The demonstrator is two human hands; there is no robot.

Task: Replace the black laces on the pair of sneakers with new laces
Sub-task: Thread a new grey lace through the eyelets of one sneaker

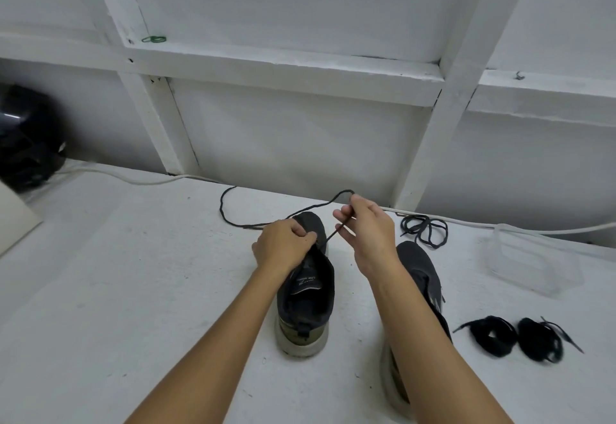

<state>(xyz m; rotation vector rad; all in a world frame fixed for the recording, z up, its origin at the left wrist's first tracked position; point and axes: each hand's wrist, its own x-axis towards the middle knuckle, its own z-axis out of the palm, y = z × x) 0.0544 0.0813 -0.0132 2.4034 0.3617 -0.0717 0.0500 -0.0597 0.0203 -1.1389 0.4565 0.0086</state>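
Left sneaker (305, 293) points toe-away; right hand (366, 227) pinches its lace (233, 220).

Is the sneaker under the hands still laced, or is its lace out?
Nearly out: the lace trails loose across the table behind the left sneaker; the right hand pinches one stretch.

The left sneaker (305, 293) stands upright on the white bench (133, 273), dark with a pale sole and olive heel, toe pointing away. A black lace (233, 220) runs from its eyelet area, pulled taut, then loops away over the bench behind the toe. The right sneaker (420, 267) stands just beside it, partly hidden by a forearm. A loose black lace (423, 231) lies beyond it, and two bundled black laces (493, 335) (540, 340) lie to its right
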